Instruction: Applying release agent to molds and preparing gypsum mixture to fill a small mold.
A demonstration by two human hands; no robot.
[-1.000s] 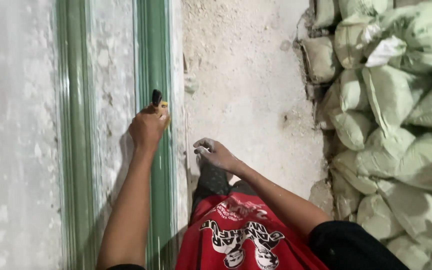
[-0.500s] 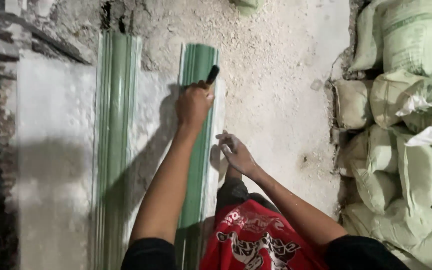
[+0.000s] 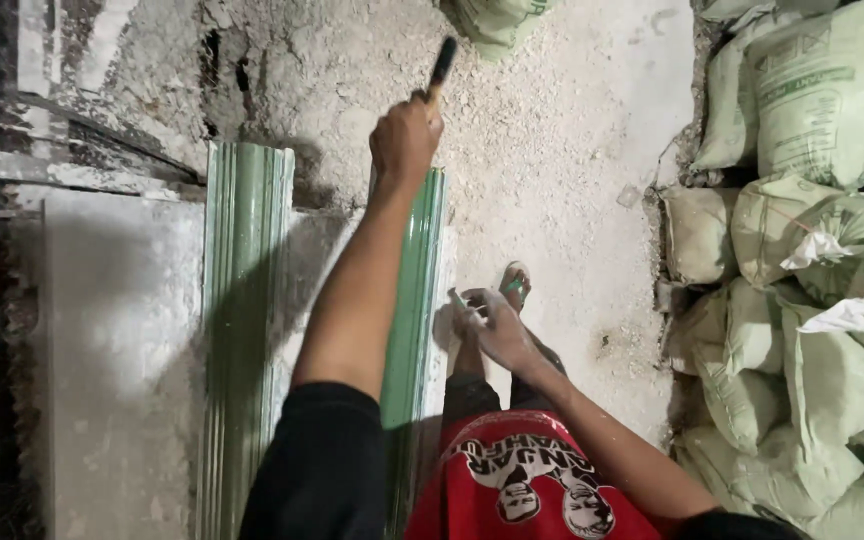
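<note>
My left hand (image 3: 404,140) is stretched out ahead, shut on a small tool with a dark tip (image 3: 441,66), above the far end of a long green ribbed mould (image 3: 414,290). A second green mould (image 3: 242,300) lies parallel to its left, with a white plaster slab (image 3: 122,340) between and beside them. My right hand (image 3: 492,325) hangs lower by my thigh, fingers curled; whether it holds anything small I cannot tell. Red shorts with a black-and-white print (image 3: 527,480) and my sandalled foot (image 3: 514,285) show below.
Stacked pale green sacks (image 3: 802,280) fill the right side, and another sack (image 3: 497,20) lies at the top. The floor (image 3: 572,180) is rough, dusty concrete. Dark broken boards and rubble (image 3: 42,130) lie at the upper left.
The view has tilted so the far ends of the moulds now show. My left hand has travelled along the right mould to its far end, tool raised past it. My right hand stays by my leg.
</note>
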